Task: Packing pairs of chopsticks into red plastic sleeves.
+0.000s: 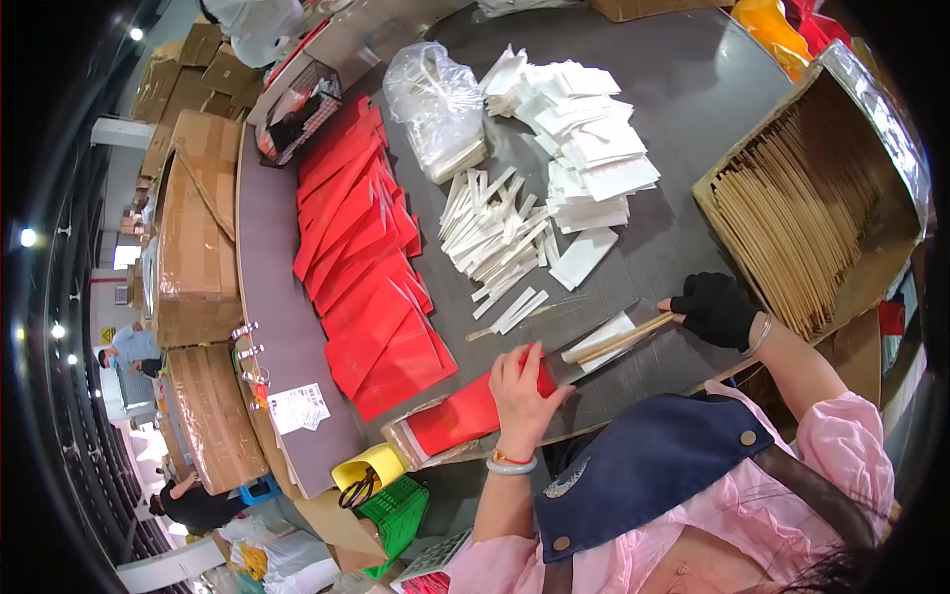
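My right hand (717, 312), in a black fingerless glove, is closed on the end of a pair of light wooden chopsticks (618, 342). They lie over a small white paper packet (606, 337) near the table's front edge. My left hand (524, 396) is bare, its fingers spread and pressed flat on a red paper sleeve (455, 416). That sleeve rests on a clear plastic wrapper (404, 439). To the left fans a long row of red sleeves (371, 267). Beyond my hands lie a heap of narrow white strips (495, 233) and a pile of white packets (589, 129).
An open carton (708, 193) packed with thin wooden sticks stands at the right. Behind the strips sits a clear plastic bag (430, 94). A wire basket (297, 114) is at the far left; a yellow container (371, 465) with black-handled scissors hangs near the front left corner.
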A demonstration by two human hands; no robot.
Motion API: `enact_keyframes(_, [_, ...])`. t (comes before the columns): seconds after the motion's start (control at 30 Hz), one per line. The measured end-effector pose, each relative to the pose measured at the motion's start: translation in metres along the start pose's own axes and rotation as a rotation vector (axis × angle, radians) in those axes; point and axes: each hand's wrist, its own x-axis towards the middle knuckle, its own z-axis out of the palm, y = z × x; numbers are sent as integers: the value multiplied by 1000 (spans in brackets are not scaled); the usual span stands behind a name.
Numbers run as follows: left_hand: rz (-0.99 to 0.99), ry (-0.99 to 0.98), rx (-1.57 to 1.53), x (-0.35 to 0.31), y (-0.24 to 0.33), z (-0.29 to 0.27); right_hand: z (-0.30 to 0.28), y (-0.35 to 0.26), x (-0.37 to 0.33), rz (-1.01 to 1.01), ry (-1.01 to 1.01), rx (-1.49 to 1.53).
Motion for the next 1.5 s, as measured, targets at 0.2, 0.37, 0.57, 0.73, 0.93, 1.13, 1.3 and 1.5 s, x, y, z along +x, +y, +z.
enact_keyframes(0.2, [61,-90,-59,0,6,24,48,-10,30,-242,83,-13])
enact_keyframes(0.37, [104,-117,-34,-2,5,28,76,1,22,104,204,293])
enact_keyframes(0.57, [179,-178,-145,14,4,22,68,-67,46,-198,89,281])
enact_keyframes(0.73, [327,-342,10,34,13,-4,40,-55,50,-250,-21,-189])
enact_keyframes(0.93, [369,-258,48,83,0,-108,-44,-60,39,-48,359,-153])
enact_keyframes(1.13, [-130,142,130,17,-66,-30,-10,-60,27,-65,170,-191])
enact_keyframes(1.3, [-443,33,57,-17,-24,30,0,-63,27,-53,120,-194])
enact_keyframes(1.5, [-458,59,-106,-22,-33,26,8,-71,37,-106,-35,-205])
